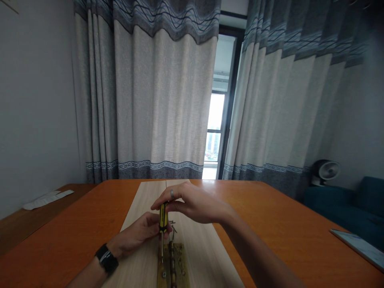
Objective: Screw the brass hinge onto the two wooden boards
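A black-and-yellow screwdriver stands nearly upright, its shaft pointing down onto the left leaf of a brass hinge. My right hand, with a ring on one finger, grips the top of the handle from above. Around the handle's lower end, my left hand is closed, its fingertips showing on the far side. The hinge lies along the seam of two pale wooden boards. One screw sits in the left leaf near me. Several loose screws lie just beyond the hinge; small pieces rest on its right leaf.
The boards lie on an orange-brown wooden table. A flat tablet-like object is at the right edge. White strips lie on a surface at left. Curtains, a fan and a teal sofa stand beyond.
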`<state>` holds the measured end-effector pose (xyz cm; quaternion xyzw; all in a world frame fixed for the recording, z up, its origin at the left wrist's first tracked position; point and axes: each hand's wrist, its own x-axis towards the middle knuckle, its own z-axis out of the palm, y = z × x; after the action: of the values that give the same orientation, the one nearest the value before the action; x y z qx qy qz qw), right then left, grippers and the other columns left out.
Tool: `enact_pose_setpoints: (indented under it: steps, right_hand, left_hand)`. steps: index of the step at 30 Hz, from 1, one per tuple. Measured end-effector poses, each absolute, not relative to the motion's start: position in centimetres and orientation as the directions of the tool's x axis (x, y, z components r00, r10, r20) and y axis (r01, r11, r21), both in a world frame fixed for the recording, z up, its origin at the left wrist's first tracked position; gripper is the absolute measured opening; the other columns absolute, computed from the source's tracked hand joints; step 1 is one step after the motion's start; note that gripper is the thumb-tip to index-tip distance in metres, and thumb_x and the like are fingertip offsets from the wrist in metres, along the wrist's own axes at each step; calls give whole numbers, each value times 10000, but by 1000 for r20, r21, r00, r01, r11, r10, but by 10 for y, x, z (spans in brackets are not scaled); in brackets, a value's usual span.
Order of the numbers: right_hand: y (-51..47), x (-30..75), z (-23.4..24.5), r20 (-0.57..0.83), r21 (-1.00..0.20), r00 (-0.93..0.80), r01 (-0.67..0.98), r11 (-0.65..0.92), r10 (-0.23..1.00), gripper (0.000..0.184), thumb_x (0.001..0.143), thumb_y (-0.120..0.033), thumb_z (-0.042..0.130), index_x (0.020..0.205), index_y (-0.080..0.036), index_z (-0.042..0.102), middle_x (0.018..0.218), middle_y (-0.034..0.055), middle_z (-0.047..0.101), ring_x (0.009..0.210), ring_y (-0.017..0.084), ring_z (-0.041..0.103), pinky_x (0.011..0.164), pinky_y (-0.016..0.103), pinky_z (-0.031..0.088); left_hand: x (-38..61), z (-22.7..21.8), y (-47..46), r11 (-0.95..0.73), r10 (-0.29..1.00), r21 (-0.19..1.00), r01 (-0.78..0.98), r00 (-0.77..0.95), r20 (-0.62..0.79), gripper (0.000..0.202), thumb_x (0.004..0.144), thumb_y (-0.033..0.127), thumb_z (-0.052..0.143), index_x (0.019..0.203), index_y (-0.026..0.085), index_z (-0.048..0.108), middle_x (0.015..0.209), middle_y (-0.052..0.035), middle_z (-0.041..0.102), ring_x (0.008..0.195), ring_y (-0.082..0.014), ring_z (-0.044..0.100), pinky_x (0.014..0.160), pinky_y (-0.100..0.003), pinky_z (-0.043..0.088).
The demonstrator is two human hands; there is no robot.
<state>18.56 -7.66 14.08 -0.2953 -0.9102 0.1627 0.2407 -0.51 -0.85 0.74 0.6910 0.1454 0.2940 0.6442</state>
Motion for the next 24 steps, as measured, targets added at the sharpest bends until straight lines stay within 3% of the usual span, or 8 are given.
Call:
enact_pose_setpoints:
  steps: [5,8,12,16,19,24]
  right_hand:
    - [-84,182,139,447,-326,-603,578,748,661,349,890,-253,677,1237,-213,692,1151,92,717,992,214,651,847,367,493]
    - [-87,174,136,442,-341,-498,677,653,746,368,811,-353,755,1128,-168,741,986,98,743,823,213,654,719,343,483]
    - [-87,164,130,503,-314,-476,677,666,721,185,862,-182,665,997,-156,788,878,88,750,792,194,677,717,308,494]
    - [-88,165,133,437,-423,-575,548,722,692,261,911,-130,582,1067,-193,781,862,54,761,682,149,688,693,286,532]
    - [-90,171,138,389,-454,-640,493,742,663,295,916,-113,576,1104,-225,773,997,59,769,803,157,711,760,287,541]
    - [-93,171,139,390,-429,-645,505,749,658,337,927,-129,547,1202,-214,721,1061,49,760,921,154,701,857,287,526]
  left_hand:
    - [-6,6,-3,-197,615,965,-175,744,261,583,655,694,782,772,128,702,753,-31,604,743,-167,501,755,-294,373]
    - [-6,6,-1,-235,601,957,-172,748,282,568,687,682,769,744,124,683,743,-38,609,740,-167,512,741,-291,380]
    - [-5,7,-1,-216,610,949,-230,727,315,509,638,585,860,810,136,690,761,-20,608,732,-152,511,717,-273,383]
    - [-7,15,-6,-260,528,928,-268,765,369,510,704,622,793,874,146,728,847,-51,651,820,-189,551,795,-304,412]
    - [-9,18,-10,-255,480,930,-266,800,361,497,788,624,717,945,154,739,904,-68,673,870,-204,576,843,-326,416]
    - [-10,12,-5,-207,540,943,-260,774,332,420,724,535,825,859,150,726,824,-38,668,810,-170,553,763,-280,398]
